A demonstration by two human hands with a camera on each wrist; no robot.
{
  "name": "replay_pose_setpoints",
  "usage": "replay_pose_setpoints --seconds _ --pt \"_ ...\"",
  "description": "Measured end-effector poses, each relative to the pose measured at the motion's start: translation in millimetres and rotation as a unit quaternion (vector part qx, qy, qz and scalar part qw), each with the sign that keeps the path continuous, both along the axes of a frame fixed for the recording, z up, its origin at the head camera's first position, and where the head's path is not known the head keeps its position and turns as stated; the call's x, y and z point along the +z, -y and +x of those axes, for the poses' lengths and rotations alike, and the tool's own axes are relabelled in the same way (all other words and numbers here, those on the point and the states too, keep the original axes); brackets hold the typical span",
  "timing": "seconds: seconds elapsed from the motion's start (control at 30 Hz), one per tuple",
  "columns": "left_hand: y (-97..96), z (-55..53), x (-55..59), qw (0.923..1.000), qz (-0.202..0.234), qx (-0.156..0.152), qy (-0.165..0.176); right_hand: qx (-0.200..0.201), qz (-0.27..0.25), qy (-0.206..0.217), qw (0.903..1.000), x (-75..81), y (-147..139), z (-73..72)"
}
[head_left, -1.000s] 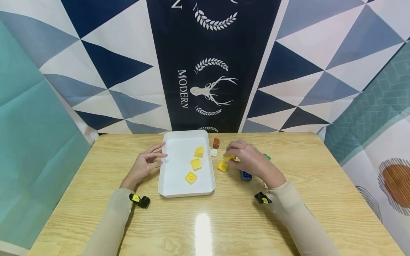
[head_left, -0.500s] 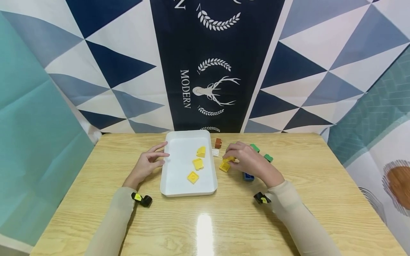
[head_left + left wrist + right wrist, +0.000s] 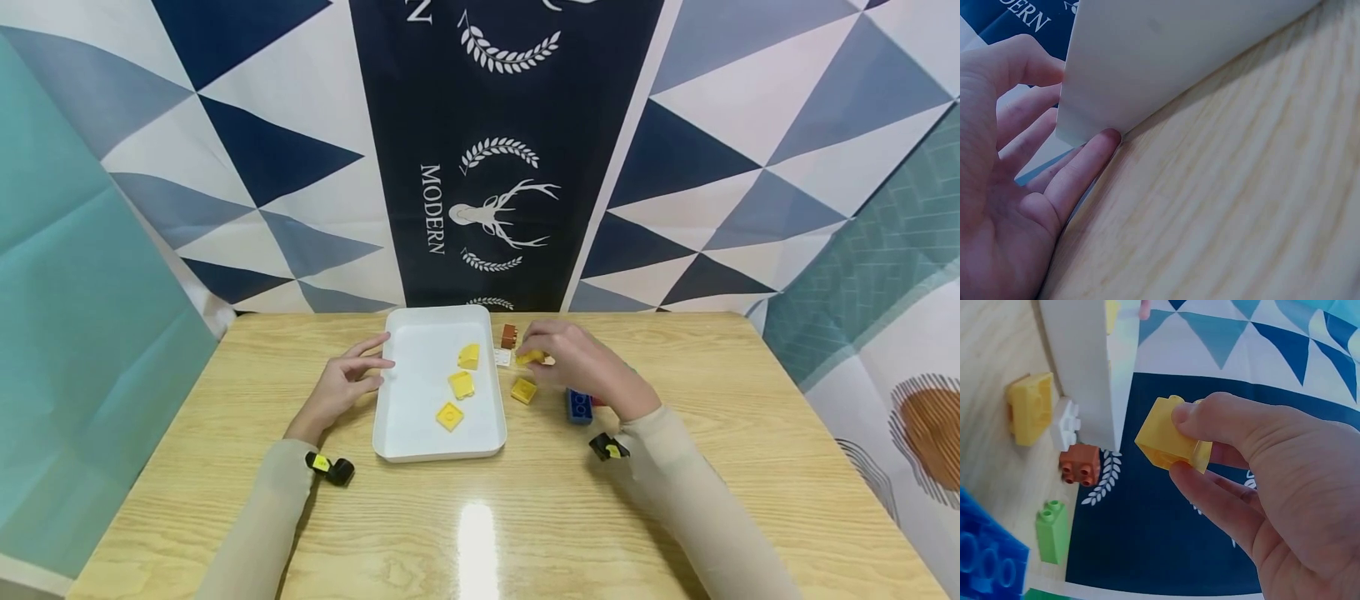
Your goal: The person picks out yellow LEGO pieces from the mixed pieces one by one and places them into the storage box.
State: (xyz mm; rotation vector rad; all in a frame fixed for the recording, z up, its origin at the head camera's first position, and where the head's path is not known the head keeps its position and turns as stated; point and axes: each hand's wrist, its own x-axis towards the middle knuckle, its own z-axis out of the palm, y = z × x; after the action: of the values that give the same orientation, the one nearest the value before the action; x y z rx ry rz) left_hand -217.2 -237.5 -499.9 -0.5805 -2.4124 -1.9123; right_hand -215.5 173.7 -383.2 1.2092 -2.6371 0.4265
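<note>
The right hand (image 3: pixel 581 362) pinches a yellow toy brick (image 3: pixel 1163 432) between thumb and fingers. It hovers to the right of a white tray (image 3: pixel 408 383). Below it, another yellow brick (image 3: pixel 523 390) lies on the table beside the tray. Inside the tray are three yellow pieces: a curved one (image 3: pixel 468 357), a middle one (image 3: pixel 461 385) and a square one (image 3: pixel 450 416). At the tray's left side, the left hand (image 3: pixel 341 387) has its fingers spread with the tips at the rim. In the left wrist view, a fingertip (image 3: pixel 1110 136) touches the tray's outer wall low down.
Behind the right hand's area stand a brown brick (image 3: pixel 509 336) and a white brick (image 3: pixel 502 357) by the tray. A blue brick (image 3: pixel 579 407) and a partly hidden red one (image 3: pixel 597 402) lie under the right wrist. The right wrist view shows a light green brick (image 3: pixel 1052 531).
My right hand has moved slightly back and left with its yellow brick, which no longer overlaps the one on the table. The left hand stays at the tray.
</note>
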Motion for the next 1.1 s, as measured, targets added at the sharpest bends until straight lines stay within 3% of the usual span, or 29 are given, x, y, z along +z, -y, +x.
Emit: replay_pose_setpoints --seconds 0.17,0.5,1.1 --pt "-0.6 0.5 0.9 1.0 -0.003 -0.001 -0.003 -0.003 0.01 0.008 0.9999 6.2 3.2 -4.1" --pt "-1.4 1.3 2.7 0.9999 -0.004 0.002 0.01 0.004 0.027 0.026 0.9993 4.5 13.7 -12.2" --pt "-0.7 0.0 1.1 1.0 -0.009 0.0 0.0 -0.008 0.018 0.068 0.9975 6.1 51.4 -26.8"
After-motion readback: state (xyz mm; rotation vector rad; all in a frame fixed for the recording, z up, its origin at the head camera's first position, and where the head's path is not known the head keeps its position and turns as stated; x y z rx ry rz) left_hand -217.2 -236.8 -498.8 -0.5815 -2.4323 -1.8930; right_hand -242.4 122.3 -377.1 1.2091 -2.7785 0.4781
